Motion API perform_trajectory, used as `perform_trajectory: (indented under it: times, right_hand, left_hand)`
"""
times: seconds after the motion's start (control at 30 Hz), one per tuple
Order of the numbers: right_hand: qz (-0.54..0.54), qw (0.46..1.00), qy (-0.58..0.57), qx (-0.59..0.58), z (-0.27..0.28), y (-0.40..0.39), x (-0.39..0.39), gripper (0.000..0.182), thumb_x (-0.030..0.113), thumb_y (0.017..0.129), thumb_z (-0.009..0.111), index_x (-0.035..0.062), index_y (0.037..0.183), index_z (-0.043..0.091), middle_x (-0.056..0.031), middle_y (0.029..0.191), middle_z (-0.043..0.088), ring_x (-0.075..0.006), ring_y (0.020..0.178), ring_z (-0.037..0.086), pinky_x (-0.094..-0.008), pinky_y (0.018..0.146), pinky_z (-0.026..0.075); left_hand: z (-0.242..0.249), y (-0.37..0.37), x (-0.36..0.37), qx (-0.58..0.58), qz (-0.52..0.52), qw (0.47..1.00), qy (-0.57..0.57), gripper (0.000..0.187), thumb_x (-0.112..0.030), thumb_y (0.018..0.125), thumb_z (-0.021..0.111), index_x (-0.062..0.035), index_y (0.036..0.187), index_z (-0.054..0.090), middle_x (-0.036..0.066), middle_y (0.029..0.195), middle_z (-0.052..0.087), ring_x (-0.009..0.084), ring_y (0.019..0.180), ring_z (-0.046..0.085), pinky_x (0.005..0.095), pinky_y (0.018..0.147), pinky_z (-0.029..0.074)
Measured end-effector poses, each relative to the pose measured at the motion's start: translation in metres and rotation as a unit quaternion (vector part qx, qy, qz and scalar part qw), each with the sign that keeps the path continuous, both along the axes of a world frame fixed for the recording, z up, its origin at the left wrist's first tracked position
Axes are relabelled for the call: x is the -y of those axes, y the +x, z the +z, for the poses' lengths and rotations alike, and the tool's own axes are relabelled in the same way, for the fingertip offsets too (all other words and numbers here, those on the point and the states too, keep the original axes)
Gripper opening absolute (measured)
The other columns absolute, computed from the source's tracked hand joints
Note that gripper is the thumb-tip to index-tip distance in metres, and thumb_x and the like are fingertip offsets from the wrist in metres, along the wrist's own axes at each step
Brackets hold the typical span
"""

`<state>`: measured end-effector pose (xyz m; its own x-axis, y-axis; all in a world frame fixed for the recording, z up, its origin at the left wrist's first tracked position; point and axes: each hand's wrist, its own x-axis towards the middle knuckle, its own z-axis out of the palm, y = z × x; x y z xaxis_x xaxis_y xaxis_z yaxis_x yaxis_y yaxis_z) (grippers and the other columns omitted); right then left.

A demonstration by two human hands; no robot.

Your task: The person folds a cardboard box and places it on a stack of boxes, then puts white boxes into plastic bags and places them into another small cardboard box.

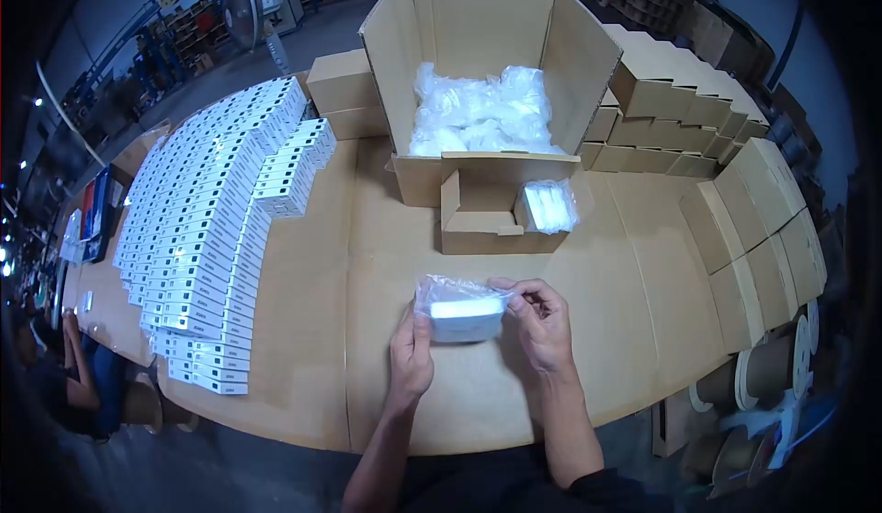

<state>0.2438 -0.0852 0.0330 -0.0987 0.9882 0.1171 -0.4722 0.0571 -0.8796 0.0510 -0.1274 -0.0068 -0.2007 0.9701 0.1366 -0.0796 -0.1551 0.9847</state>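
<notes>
Between my two hands is a white item in a clear plastic bag (466, 311), held above the table near its front. My left hand (412, 352) grips the bag's left side, thumb on top. At the upper right corner of the bag, my right hand (540, 320) pinches the plastic between thumb and fingers. Beyond them stands a small open cardboard box (501, 243) with wrapped white items (549, 207) in its right part; its left part shows bare cardboard. Behind it, a large open carton (482, 26) holds many clear-bagged items (482, 109).
Stacks of small white boxes (207, 228) cover the left of the table (386, 256). Closed brown boxes (680, 100) are piled at the back right, with more boxes (767, 228) at the right edge. Spools (767, 371) stand below right. Another person's arm (81, 366) shows far left.
</notes>
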Motion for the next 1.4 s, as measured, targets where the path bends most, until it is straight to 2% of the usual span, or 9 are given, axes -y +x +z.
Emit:
perform_trajectory:
  times: [0.33, 0.43, 0.53, 0.77, 0.9, 1.07, 1.2, 1.3, 1.4]
  right_hand:
    - [0.005, 0.993, 0.050, 0.104, 0.009, 0.004, 0.002, 0.009, 0.004, 0.102, 0.065, -0.0011, 0.109, 0.064, -0.0168, 0.115, 0.074, -0.0157, 0.104, 0.068, -0.0301, 0.097, 0.053]
    - [-0.018, 0.993, 0.040, 0.114, 0.007, 0.002, 0.005, 0.009, 0.007, 0.103, 0.064, -0.0005, 0.108, 0.063, -0.0109, 0.106, 0.074, -0.0114, 0.096, 0.067, -0.0258, 0.089, 0.053]
    - [-0.053, 0.987, -0.014, 0.150, 0.004, -0.008, 0.010, 0.011, 0.010, 0.105, 0.063, 0.0010, 0.110, 0.061, -0.0050, 0.097, 0.071, -0.0073, 0.087, 0.063, -0.0224, 0.080, 0.050]
    - [0.024, 1.000, -0.003, 0.018, 0.015, -0.025, 0.016, 0.034, 0.005, 0.098, 0.071, 0.0012, 0.128, 0.054, -0.0129, 0.108, 0.072, -0.0149, 0.102, 0.066, -0.0288, 0.091, 0.053]
    - [0.100, 0.974, 0.033, 0.202, -0.002, -0.005, 0.012, 0.021, -0.004, 0.094, 0.071, -0.0026, 0.114, 0.070, -0.0177, 0.122, 0.070, -0.0205, 0.111, 0.066, -0.0328, 0.098, 0.054]
    - [0.015, 0.991, -0.062, 0.119, -0.011, 0.000, 0.010, 0.014, 0.008, 0.101, 0.067, -0.0052, 0.100, 0.072, -0.0188, 0.123, 0.071, -0.0196, 0.112, 0.066, -0.0321, 0.097, 0.052]
    - [-0.070, 0.990, 0.084, 0.085, -0.001, 0.004, 0.008, 0.014, 0.008, 0.095, 0.073, -0.0018, 0.105, 0.075, -0.0201, 0.135, 0.065, -0.0251, 0.118, 0.064, -0.0367, 0.105, 0.049]
    - [0.072, 0.942, 0.204, 0.256, 0.005, 0.012, 0.006, 0.023, 0.004, 0.087, 0.079, 0.0026, 0.110, 0.077, -0.0192, 0.141, 0.061, -0.0277, 0.120, 0.064, -0.0379, 0.105, 0.049]
    - [0.058, 0.925, 0.149, 0.344, 0.019, 0.001, 0.012, 0.034, 0.000, 0.080, 0.082, 0.0053, 0.113, 0.078, -0.0168, 0.120, 0.073, -0.0284, 0.106, 0.069, -0.0381, 0.098, 0.052]
  left_hand:
    - [0.000, -0.006, 0.001, 0.157, -0.074, 0.985, -0.011, 0.045, -0.027, 0.115, 0.038, 0.0054, 0.142, 0.053, 0.013, 0.138, 0.060, 0.0190, 0.134, 0.052, 0.0322, 0.115, 0.039]
    - [0.020, 0.003, 0.002, 0.351, -0.108, 0.930, -0.025, 0.040, -0.023, 0.114, 0.042, 0.0042, 0.141, 0.052, 0.012, 0.132, 0.062, 0.0198, 0.130, 0.056, 0.0376, 0.112, 0.044]
    - [0.002, 0.012, 0.004, 0.269, -0.104, 0.957, -0.009, 0.039, -0.019, 0.112, 0.046, 0.0001, 0.146, 0.048, 0.018, 0.140, 0.058, 0.0307, 0.132, 0.057, 0.0534, 0.107, 0.052]
    - [0.010, 0.013, -0.002, 0.254, -0.062, 0.960, -0.095, 0.029, -0.024, 0.111, 0.052, -0.0001, 0.127, 0.057, 0.016, 0.126, 0.065, 0.0271, 0.114, 0.068, 0.0475, 0.096, 0.061]
    - [0.014, 0.014, -0.004, 0.228, -0.051, 0.967, -0.096, 0.029, -0.026, 0.111, 0.050, -0.0014, 0.121, 0.060, 0.015, 0.118, 0.068, 0.0261, 0.110, 0.070, 0.0464, 0.093, 0.062]
    - [0.012, 0.015, -0.005, 0.212, -0.006, 0.970, -0.119, 0.030, -0.030, 0.111, 0.049, -0.0029, 0.117, 0.061, 0.015, 0.114, 0.070, 0.0264, 0.105, 0.072, 0.0455, 0.090, 0.063]
    - [0.017, 0.015, -0.008, 0.226, 0.018, 0.965, -0.130, 0.032, -0.031, 0.111, 0.051, -0.0018, 0.112, 0.064, 0.012, 0.110, 0.070, 0.0227, 0.100, 0.072, 0.0416, 0.087, 0.063]
    - [0.017, 0.015, -0.010, 0.217, 0.022, 0.967, -0.131, 0.033, -0.030, 0.111, 0.051, -0.0005, 0.109, 0.064, 0.012, 0.107, 0.070, 0.0206, 0.098, 0.071, 0.0400, 0.086, 0.063]
    - [0.016, 0.016, -0.010, 0.201, 0.011, 0.971, -0.127, 0.032, -0.029, 0.112, 0.048, -0.0006, 0.112, 0.061, 0.012, 0.107, 0.069, 0.0208, 0.097, 0.071, 0.0404, 0.085, 0.063]
